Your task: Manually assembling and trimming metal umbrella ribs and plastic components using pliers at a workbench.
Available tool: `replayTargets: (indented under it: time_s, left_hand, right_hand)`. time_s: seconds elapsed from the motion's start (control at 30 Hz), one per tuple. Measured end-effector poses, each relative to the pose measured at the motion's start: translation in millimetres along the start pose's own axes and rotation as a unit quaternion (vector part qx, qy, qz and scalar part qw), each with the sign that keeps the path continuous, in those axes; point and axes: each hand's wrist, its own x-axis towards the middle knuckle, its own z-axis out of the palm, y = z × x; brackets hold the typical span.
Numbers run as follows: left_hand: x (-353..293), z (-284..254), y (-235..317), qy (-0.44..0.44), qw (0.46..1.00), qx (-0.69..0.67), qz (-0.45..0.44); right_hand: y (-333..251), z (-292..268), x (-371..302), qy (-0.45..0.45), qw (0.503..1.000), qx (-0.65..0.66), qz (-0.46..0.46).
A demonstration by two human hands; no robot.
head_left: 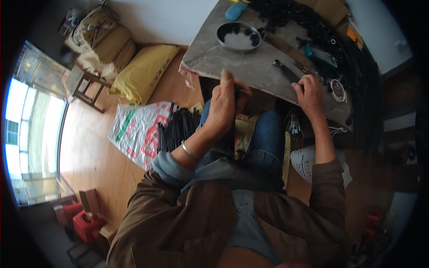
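Observation:
My left hand (222, 103) is raised in front of the table's near edge, thumb pointing up and fingers curled. Something dark shows beside its fingers, too hidden to name. On the right, my right hand (309, 93) is closed at the table's edge, fingers bent together; whatever they grip, if anything, cannot be seen. Right beside its fingertips lies a tool with a black handle (286, 70), and I cannot tell whether they touch. A round metal dish (218, 37) holds pale material and several small black pieces. Many black parts (297, 18) are heaped along the grey table's (210, 56) far side.
A teal tool (318, 57) and a round red-and-white tin (338, 90) lie right of my right hand. A blue object (235, 10) sits beyond the dish. Black rods (176, 129) rest on a plastic bag (134, 127) at floor left, near a yellow sack (145, 73) and a stool (85, 85).

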Motion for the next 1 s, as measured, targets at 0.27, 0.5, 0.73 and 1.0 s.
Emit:
replayTargets:
  time_s: [0.27,0.5,0.73,1.0]
  left_hand:
    - [-0.9,3.3,5.6,0.007,0.999,0.039,-0.009]
    - [-1.0,8.9,4.0,0.027,0.998,0.043,-0.022]
    - [2.0,5.0,1.9,0.054,0.998,0.023,0.014]
    - [9.9,11.3,-13.1,0.063,0.991,0.099,0.068]
  right_hand:
    - [-83.3,-45.3,0.5,-0.062,0.848,0.446,0.281]
    - [-101.3,-77.7,7.5,-0.037,0.991,0.112,-0.069]
    - [-102.5,-84.2,16.4,-0.064,0.990,0.037,-0.120]
    - [-109.3,-68.9,-40.2,-0.428,0.460,0.706,0.327]
